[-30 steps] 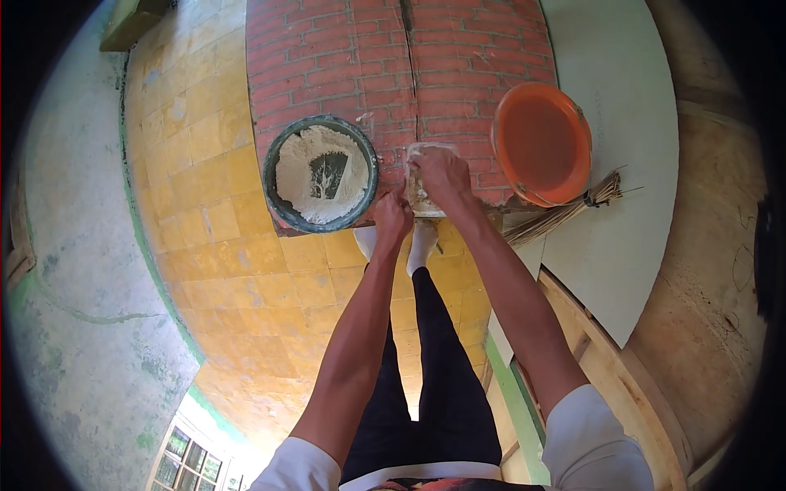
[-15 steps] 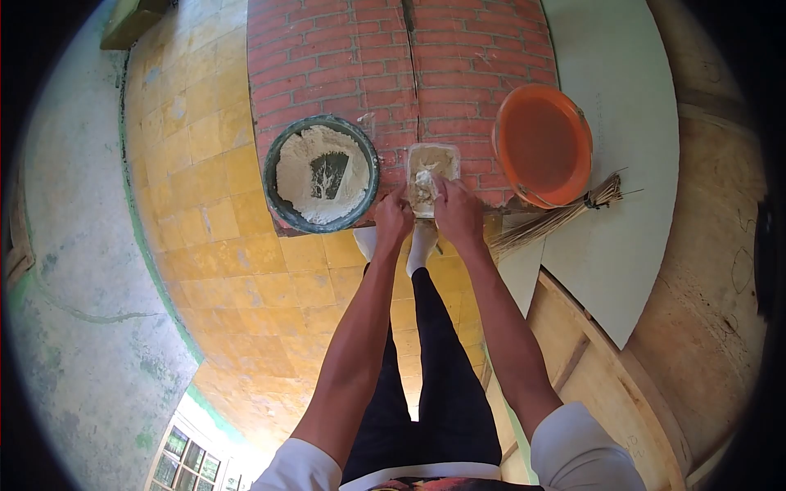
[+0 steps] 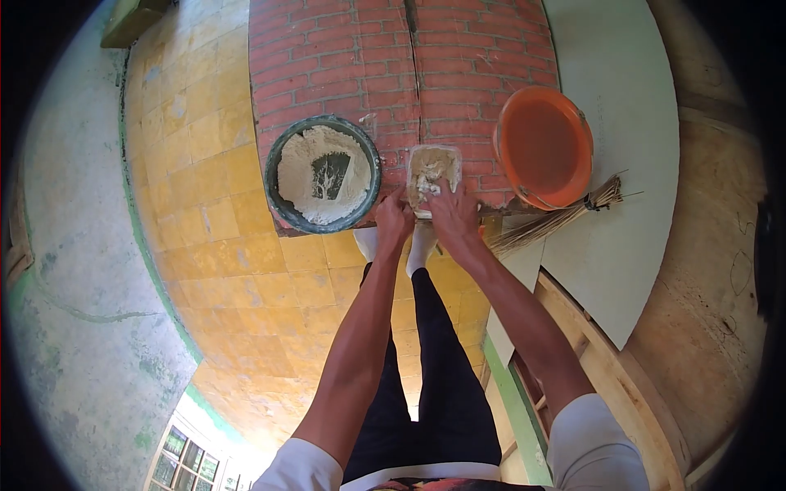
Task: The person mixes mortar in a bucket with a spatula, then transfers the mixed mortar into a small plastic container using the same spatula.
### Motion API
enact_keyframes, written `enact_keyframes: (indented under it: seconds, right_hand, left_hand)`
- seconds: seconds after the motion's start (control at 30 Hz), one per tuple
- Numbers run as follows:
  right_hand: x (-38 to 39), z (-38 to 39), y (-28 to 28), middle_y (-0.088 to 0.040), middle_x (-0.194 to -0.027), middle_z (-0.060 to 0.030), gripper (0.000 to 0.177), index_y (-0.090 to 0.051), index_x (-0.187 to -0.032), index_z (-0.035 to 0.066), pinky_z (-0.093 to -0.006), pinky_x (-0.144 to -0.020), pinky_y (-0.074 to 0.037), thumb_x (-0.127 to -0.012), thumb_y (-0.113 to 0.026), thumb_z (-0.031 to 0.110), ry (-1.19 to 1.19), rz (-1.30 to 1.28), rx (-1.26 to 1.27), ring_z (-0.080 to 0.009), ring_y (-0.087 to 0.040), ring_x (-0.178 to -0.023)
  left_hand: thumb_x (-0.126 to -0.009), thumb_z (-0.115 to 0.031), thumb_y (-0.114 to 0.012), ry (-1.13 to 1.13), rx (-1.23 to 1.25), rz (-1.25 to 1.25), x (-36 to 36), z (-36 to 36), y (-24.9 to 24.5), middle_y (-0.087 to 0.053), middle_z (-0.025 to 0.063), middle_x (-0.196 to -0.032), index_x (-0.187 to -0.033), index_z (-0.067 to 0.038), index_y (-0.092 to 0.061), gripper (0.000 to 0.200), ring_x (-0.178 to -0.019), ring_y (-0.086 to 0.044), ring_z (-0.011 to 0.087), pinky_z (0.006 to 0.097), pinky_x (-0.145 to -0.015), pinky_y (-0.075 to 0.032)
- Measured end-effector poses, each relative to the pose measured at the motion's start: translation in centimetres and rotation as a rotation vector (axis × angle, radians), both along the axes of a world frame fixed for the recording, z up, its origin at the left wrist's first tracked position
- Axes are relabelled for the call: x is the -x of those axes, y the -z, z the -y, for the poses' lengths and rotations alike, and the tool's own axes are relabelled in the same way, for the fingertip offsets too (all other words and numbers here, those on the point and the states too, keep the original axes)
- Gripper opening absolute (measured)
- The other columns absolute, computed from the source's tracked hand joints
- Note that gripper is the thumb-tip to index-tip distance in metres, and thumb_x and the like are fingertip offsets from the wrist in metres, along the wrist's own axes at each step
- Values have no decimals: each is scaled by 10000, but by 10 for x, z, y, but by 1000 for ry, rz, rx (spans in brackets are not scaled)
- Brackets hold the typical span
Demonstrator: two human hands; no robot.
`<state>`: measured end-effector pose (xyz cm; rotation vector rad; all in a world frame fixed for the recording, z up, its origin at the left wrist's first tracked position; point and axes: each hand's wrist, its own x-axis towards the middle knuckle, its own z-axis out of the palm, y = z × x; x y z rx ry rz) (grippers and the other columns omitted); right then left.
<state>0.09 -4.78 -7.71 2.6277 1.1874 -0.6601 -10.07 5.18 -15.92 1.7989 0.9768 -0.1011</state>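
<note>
A small clear plastic container [image 3: 458, 158] with a pale, lumpy, powdery mix [image 3: 432, 166] in it sits at the near edge of the brick-patterned board. My left hand [image 3: 395, 216] is closed at its near left corner, gripping the wall; the undersides of the fingers are hidden. Reaching over the near right side, my right hand [image 3: 454, 213] has its fingers apart, with the tips in the whitish part of the mix. To the left stands a dark round basin [image 3: 277, 200] of white powder [image 3: 299, 168], its dark bottom showing in the middle.
An orange bucket [image 3: 544, 147] of brownish liquid stands at the right of the brick-patterned board [image 3: 458, 69]. A stick broom [image 3: 565, 216] lies below it, across a pale sheet [image 3: 622, 245]. My feet [image 3: 419, 245] are under the board's near edge, on yellow tiles [image 3: 237, 245].
My right hand has shifted from the container's right rim inward, and its fingers have spread over the mix. The whitish lump looks more broken up. My left hand stays in place.
</note>
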Motion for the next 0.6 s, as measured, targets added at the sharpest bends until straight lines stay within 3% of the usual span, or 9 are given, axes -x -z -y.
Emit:
enact_keyframes:
  seconds: [0.07,0.13,0.2,0.23,0.37,0.4,0.43,0.53,0.6]
  right_hand:
    - [-14,2,-17,-644,-1114,-104,230,-780,-1123,194,-537,-836,-561,-933,-652,174,31,-44,-20,-390,-625,-1130]
    - [-30,10,-31,-649,-1130,-120,227,-787,-1111,193,-533,-850,-556,-929,-652,170,61,-88,-37,-400,-634,-1114]
    - [-43,16,-40,-664,-1153,-173,241,-772,-1139,155,-519,-867,-552,-937,-642,172,272,-240,-249,-416,-656,-1086]
    - [-47,14,-42,-664,-1153,-173,241,-772,-1139,155,-519,-867,-552,-937,-642,172,272,-241,-250,-416,-656,-1086]
    - [-61,8,-23,-690,-1131,-220,258,-749,-1153,87,-516,-885,-542,-952,-615,178,636,-354,-260,-427,-672,-1050]
    - [-59,9,-12,-699,-1121,-225,270,-740,-1164,69,-522,-887,-540,-958,-608,184,750,-410,-302,-428,-674,-1052]
    - [-54,4,-6,-699,-1121,-225,270,-740,-1164,69,-522,-887,-540,-958,-608,184,753,-413,-301,-428,-674,-1052]
    - [-33,-8,16,-707,-1100,-223,280,-731,-1172,62,-518,-881,-546,-967,-600,200,759,-364,-313,-432,-678,-1031]
    - [-22,-8,27,-707,-1062,-246,276,-724,-1103,19,-519,-881,-541,-868,-662,150,639,-186,-527,-443,-670,-1005]
  left_hand:
    - [-802,-79,-562,23,-39,12,3,0,7,-716,230,-835,-1318,-42,-673,529,-823,-685,418,516,-806,-534]
    - [-866,-136,-573,52,-73,-30,4,0,14,-746,162,-800,-1403,-159,-639,542,-787,-738,345,443,-775,-561]
    - [-865,-141,-575,50,-109,-24,4,2,14,-750,158,-807,-1388,-156,-649,528,-802,-738,347,443,-777,-561]
    - [-864,-146,-577,52,-145,-17,3,2,12,-754,153,-814,-1372,-152,-659,515,-817,-738,350,443,-780,-562]
    - [-859,-146,-574,66,-110,-50,1,0,11,-757,149,-818,-1329,-131,-682,482,-819,-736,358,445,-778,-560]
    - [-837,-110,-569,68,-96,-25,-1,-1,5,-737,191,-840,-1304,-108,-690,483,-826,-709,399,498,-785,-543]
    - [-814,-74,-563,72,-80,2,-1,0,4,-718,232,-863,-1279,-85,-697,484,-832,-681,440,550,-792,-527]
    - [-804,-75,-565,56,-62,13,-1,0,8,-707,235,-834,-1245,-75,-700,462,-821,-669,456,564,-780,-517]
    - [-799,-75,-566,38,-71,13,1,0,13,-701,236,-820,-1206,-67,-701,430,-825,-665,460,565,-776,-513]
